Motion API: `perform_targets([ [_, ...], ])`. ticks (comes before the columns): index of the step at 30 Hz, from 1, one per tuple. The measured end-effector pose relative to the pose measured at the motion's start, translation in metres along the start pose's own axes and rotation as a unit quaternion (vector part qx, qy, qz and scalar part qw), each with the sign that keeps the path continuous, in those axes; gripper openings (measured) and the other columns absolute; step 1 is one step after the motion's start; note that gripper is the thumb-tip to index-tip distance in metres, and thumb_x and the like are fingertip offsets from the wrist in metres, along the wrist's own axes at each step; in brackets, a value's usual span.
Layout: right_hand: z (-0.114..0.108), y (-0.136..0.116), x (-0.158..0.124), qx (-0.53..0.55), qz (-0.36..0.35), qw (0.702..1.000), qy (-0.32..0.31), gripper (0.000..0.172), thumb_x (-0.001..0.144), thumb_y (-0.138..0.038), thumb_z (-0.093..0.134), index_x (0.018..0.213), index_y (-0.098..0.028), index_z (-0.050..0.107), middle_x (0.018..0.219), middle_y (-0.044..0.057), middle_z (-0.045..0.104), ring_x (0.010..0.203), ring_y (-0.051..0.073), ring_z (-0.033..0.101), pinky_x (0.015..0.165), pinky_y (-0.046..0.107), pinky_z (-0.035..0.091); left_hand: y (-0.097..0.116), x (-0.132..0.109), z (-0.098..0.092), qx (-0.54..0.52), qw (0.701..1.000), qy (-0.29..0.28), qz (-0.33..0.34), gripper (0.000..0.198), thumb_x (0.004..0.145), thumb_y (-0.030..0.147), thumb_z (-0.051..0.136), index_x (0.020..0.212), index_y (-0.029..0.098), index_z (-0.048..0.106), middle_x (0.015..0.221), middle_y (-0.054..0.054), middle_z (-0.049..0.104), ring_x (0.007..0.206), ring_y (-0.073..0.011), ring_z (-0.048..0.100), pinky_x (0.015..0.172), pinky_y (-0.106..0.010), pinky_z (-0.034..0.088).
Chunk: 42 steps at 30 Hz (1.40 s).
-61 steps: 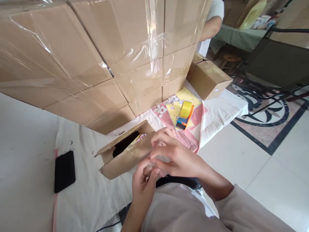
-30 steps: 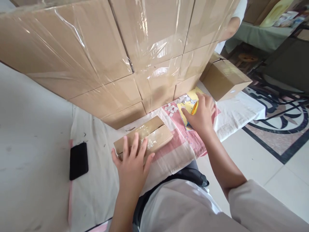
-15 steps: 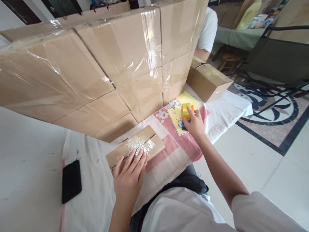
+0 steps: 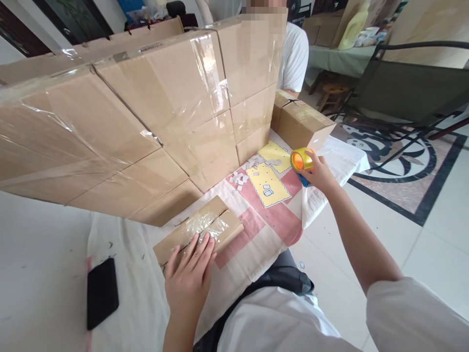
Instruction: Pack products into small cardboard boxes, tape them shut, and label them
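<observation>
I count two hands, a left hand (image 4: 188,281) and a right hand (image 4: 319,172); one tape dispenser (image 4: 301,160); one flat cardboard box (image 4: 205,227); one black phone (image 4: 102,292); one wrapped stack (image 4: 146,112) of cartons; one sealed carton (image 4: 302,123) beside it; one other person (image 4: 295,58); one yellow jug (image 4: 353,27).

Bright, soft daylight with faint shadows. Glare streaks the plastic wrap (image 4: 214,73) at 11 o'clock. Edges bow outward, and the picture is sharp.

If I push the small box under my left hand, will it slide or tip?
The box likely slides, not tips: it lies flat on the cloth. The cloth may bunch. Its flaps show a gap, so may lift.
</observation>
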State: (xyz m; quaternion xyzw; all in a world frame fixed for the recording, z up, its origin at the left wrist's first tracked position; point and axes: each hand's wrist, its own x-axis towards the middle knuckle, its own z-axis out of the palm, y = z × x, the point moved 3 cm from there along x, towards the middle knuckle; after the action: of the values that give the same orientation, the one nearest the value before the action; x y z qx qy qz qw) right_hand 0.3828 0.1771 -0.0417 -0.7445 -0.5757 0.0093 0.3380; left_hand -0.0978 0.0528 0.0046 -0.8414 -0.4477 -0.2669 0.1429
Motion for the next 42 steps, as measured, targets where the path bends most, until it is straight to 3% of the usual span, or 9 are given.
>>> perform_targets([
  [4, -0.01, -0.037, -0.005, -0.07, -0.091, 0.99, 0.082, 0.057, 0.084, -0.039, 0.076, 0.138, -0.023, 0.064, 0.145, 0.019, 0.05, 0.125, 0.037, 0.047, 0.1, 0.052, 0.043, 0.001, 0.0, 0.0, 0.002, 1.0, 0.002, 0.002, 0.045, 0.095, 0.02, 0.066, 0.138, 0.029, 0.062, 0.129, -0.001, 0.073, 0.12, -0.0241, 0.069, 0.115, -0.04, 0.035],
  [7, 0.02, -0.079, -0.017, -0.068, -0.162, 0.982, -0.077, 0.041, 0.096, -0.031, 0.062, 0.136, -0.025, 0.066, 0.136, 0.014, 0.058, 0.12, 0.032, 0.051, 0.103, 0.05, 0.043, 0.001, -0.001, 0.0, 0.008, 1.0, 0.004, 0.001, 0.046, 0.095, 0.022, 0.065, 0.14, 0.03, 0.061, 0.128, -0.001, 0.074, 0.12, -0.0238, 0.07, 0.115, -0.04, 0.035],
  [10, 0.066, -0.1, -0.029, -0.102, -0.14, 0.952, -0.251, 0.036, 0.097, -0.032, 0.061, 0.129, -0.021, 0.07, 0.139, 0.017, 0.054, 0.124, 0.035, 0.047, 0.1, 0.047, 0.045, 0.001, -0.002, 0.0, 0.012, 1.0, 0.004, 0.002, 0.045, 0.097, 0.022, 0.064, 0.141, 0.03, 0.061, 0.128, -0.001, 0.073, 0.12, -0.0242, 0.07, 0.115, -0.04, 0.035],
  [16, 0.103, -0.1, -0.034, -0.117, -0.096, 0.947, -0.284, 0.021, 0.096, -0.016, 0.052, 0.103, -0.013, 0.072, 0.118, 0.019, 0.06, 0.112, 0.031, 0.051, 0.092, 0.038, 0.044, 0.003, -0.002, -0.001, 0.002, 1.0, 0.007, 0.001, 0.042, 0.096, 0.021, 0.063, 0.137, 0.03, 0.063, 0.128, -0.002, 0.073, 0.12, -0.0247, 0.07, 0.115, -0.04, 0.034],
  [22, 0.098, -0.09, -0.032, -0.087, -0.073, 0.951, -0.287, 0.023, 0.096, -0.017, 0.053, 0.114, -0.014, 0.067, 0.113, 0.016, 0.063, 0.106, 0.028, 0.057, 0.087, 0.034, 0.043, 0.004, -0.001, -0.001, 0.014, 1.0, 0.002, -0.001, 0.044, 0.096, 0.021, 0.064, 0.139, 0.03, 0.062, 0.129, -0.001, 0.073, 0.121, -0.0244, 0.069, 0.116, -0.039, 0.033],
  [27, 0.096, -0.088, -0.032, -0.03, -0.049, 0.957, -0.284, 0.016, 0.094, -0.011, 0.05, 0.09, -0.013, 0.065, 0.111, 0.018, 0.062, 0.107, 0.029, 0.056, 0.087, 0.035, 0.042, 0.002, -0.004, 0.0, 0.012, 1.0, -0.007, -0.003, 0.045, 0.095, 0.021, 0.065, 0.139, 0.03, 0.062, 0.13, -0.002, 0.072, 0.122, -0.0242, 0.068, 0.116, -0.039, 0.033],
  [33, 0.09, -0.08, -0.036, 0.118, 0.034, 0.959, -0.255, 0.012, 0.091, -0.016, 0.053, 0.102, -0.017, 0.056, 0.091, 0.009, 0.067, 0.083, 0.021, 0.06, 0.073, 0.031, 0.044, 0.002, -0.006, 0.001, 0.019, 1.0, -0.008, -0.003, 0.048, 0.096, 0.023, 0.065, 0.143, 0.031, 0.059, 0.131, -0.001, 0.072, 0.124, -0.0241, 0.068, 0.116, -0.04, 0.033],
  [39, 0.08, -0.085, -0.053, 0.318, 0.104, 0.898, -0.285, 0.029, 0.084, -0.039, 0.067, 0.103, -0.019, 0.058, 0.081, 0.005, 0.072, 0.073, 0.018, 0.071, 0.055, 0.024, 0.045, 0.003, -0.003, -0.002, 0.024, 1.0, 0.002, 0.0, 0.038, 0.095, 0.02, 0.066, 0.133, 0.026, 0.066, 0.126, -0.001, 0.075, 0.119, -0.0238, 0.07, 0.114, -0.039, 0.037],
  [42, 0.078, -0.1, -0.067, 0.494, 0.175, 0.795, -0.307, 0.041, 0.07, -0.045, 0.084, 0.088, -0.02, 0.057, 0.079, 0.006, 0.074, 0.068, 0.019, 0.073, 0.046, 0.021, 0.04, 0.002, -0.001, -0.003, 0.023, 1.0, -0.001, 0.011, 0.034, 0.095, 0.021, 0.068, 0.129, 0.025, 0.068, 0.125, -0.001, 0.075, 0.118, -0.0242, 0.07, 0.112, -0.039, 0.039],
])
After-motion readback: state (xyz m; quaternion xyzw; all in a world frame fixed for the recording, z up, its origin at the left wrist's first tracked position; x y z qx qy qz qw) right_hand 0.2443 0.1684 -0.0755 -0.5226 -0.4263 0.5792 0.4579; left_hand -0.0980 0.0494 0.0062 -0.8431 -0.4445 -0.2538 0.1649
